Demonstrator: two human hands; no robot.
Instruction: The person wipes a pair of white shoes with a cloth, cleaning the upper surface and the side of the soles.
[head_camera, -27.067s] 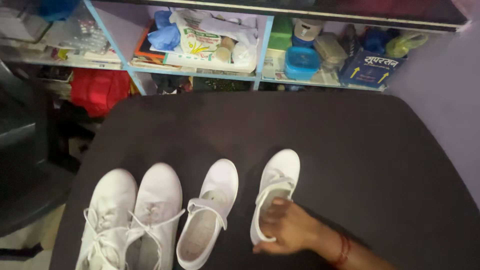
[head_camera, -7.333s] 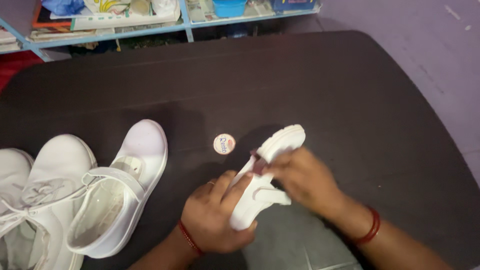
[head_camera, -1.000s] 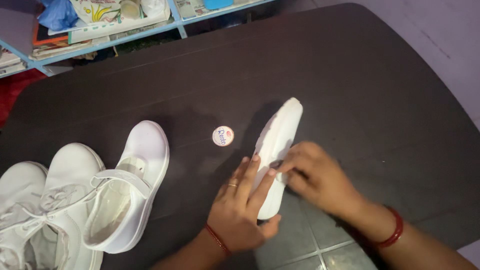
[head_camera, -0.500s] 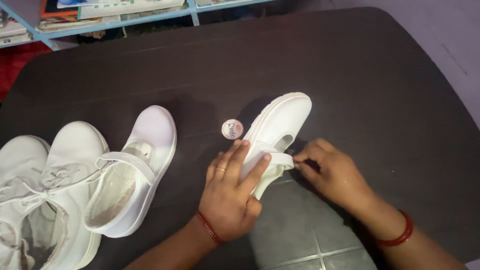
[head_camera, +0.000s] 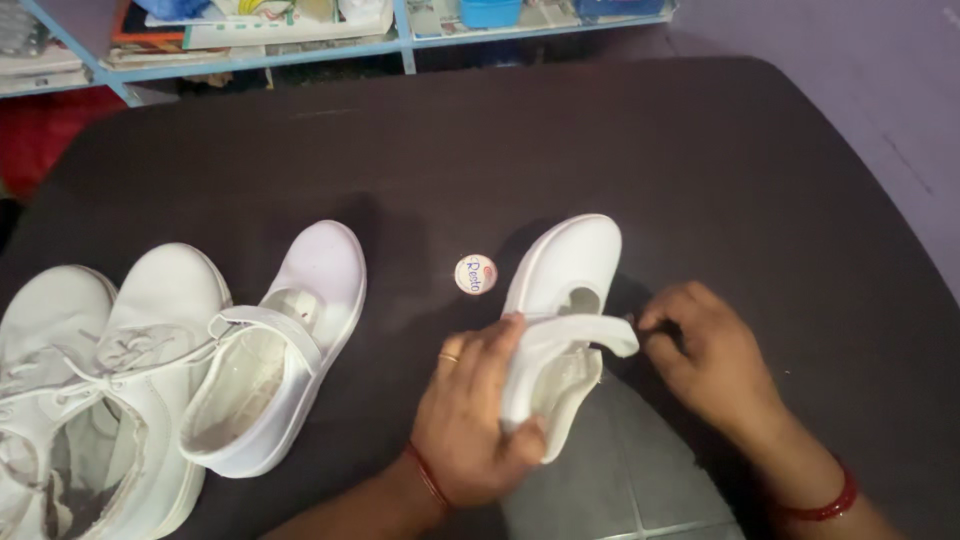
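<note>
The left hand (head_camera: 475, 420) gripped the white strap shoe (head_camera: 560, 320) at its heel, near the desk's (head_camera: 700, 170) front edge; the right hand (head_camera: 710, 360), fingers curled and holding nothing, touched the strap end. Steadying the heel would keep the shoe from twisting. A small round white lid (head_camera: 475, 274) lay just left; flat packages filled the blue shelf (head_camera: 400, 40).

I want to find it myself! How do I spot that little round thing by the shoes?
On the dark table, look between the two strap shoes. The small round lid lies flat just left of the shoe that the hands hold. It is the only round, flat thing there.
</note>
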